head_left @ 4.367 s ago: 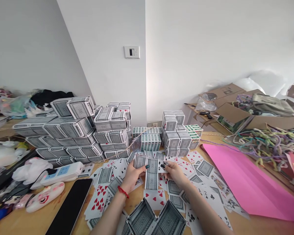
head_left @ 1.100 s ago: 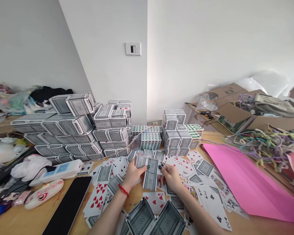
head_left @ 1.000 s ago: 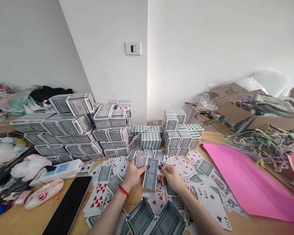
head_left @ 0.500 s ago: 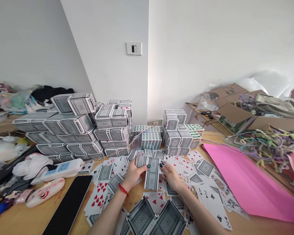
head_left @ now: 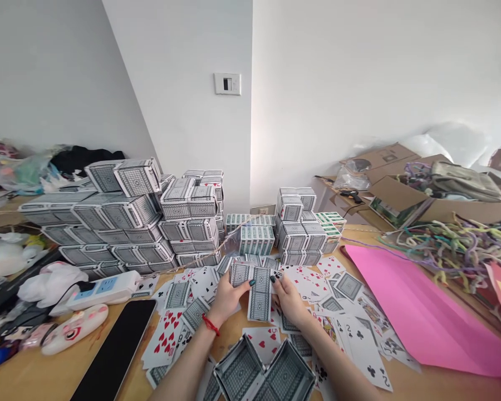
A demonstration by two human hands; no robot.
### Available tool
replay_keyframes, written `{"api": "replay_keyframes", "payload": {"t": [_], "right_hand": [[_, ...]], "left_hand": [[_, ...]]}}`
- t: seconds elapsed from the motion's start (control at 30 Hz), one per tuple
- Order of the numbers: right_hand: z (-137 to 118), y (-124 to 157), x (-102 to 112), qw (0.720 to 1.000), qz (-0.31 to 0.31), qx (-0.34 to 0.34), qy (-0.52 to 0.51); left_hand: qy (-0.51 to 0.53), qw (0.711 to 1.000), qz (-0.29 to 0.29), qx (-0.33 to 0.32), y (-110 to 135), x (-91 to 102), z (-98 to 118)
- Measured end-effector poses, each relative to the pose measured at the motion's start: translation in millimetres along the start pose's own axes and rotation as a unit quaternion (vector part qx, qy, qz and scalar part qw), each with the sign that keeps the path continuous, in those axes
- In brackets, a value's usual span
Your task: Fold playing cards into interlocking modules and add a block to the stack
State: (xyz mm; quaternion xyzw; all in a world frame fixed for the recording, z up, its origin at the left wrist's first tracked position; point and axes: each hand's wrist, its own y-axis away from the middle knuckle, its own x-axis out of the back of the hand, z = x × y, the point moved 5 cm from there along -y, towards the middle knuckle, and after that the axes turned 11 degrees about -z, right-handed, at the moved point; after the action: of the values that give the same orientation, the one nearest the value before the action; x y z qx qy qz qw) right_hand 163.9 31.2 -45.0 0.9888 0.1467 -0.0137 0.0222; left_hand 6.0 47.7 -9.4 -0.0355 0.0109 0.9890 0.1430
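Observation:
Between both hands is a small group of playing cards (head_left: 259,301), patterned backs up, some set at angles to each other. My left hand (head_left: 229,293) grips their left side with the thumb on top; a red string bracelet circles that wrist. My right hand (head_left: 290,298) pinches the right side, where a white card face shows. Whether the cards are joined or folded I cannot tell. Just below, nearest me, stands an open-topped, two-lobed tray made of cards (head_left: 264,370). Loose playing cards (head_left: 167,338) lie scattered around and under the hands, some face up.
Stacked blocks made of cards (head_left: 129,211) rise at the back left, with a smaller stack (head_left: 297,228) and green-white card boxes (head_left: 256,239) at centre. Left are a black phone-like slab (head_left: 114,351) and a power strip (head_left: 104,291). Pink paper (head_left: 417,312) and tangled fuzzy stems (head_left: 463,245) lie right.
Almost nothing differs. The view has shifted slightly, and the held cards are tilted a little differently, their lower end a bit higher.

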Motion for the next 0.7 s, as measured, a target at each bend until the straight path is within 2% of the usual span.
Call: {"api": "replay_keyframes", "payload": {"t": [0.17,0.3,0.43,0.53,0.7], "right_hand": [[-1.7,1.0,8.2,1.000,0.017,-0.003,-0.021],[-10.1,6.1,11.9,0.992,-0.010,0.010,-0.129],[-22.8,11.3,15.2,0.971,-0.037,0.065,-0.226],[-23.6,12.3,21.7,0.972,-0.018,0.083,-0.217],[-11.1,7.7,35.7,0.993,0.055,0.045,-0.094]], "left_hand": [[0.004,1.000,0.021,-0.019,1.0,9.4,-6.2],[0.018,0.998,-0.024,-0.057,1.9,7.7,-0.3],[0.031,0.993,-0.056,-0.101,1.9,3.8,9.0],[0.081,0.993,-0.053,-0.064,-0.3,3.8,2.6],[0.214,0.971,-0.091,0.045,-1.5,0.8,-15.9]]}}
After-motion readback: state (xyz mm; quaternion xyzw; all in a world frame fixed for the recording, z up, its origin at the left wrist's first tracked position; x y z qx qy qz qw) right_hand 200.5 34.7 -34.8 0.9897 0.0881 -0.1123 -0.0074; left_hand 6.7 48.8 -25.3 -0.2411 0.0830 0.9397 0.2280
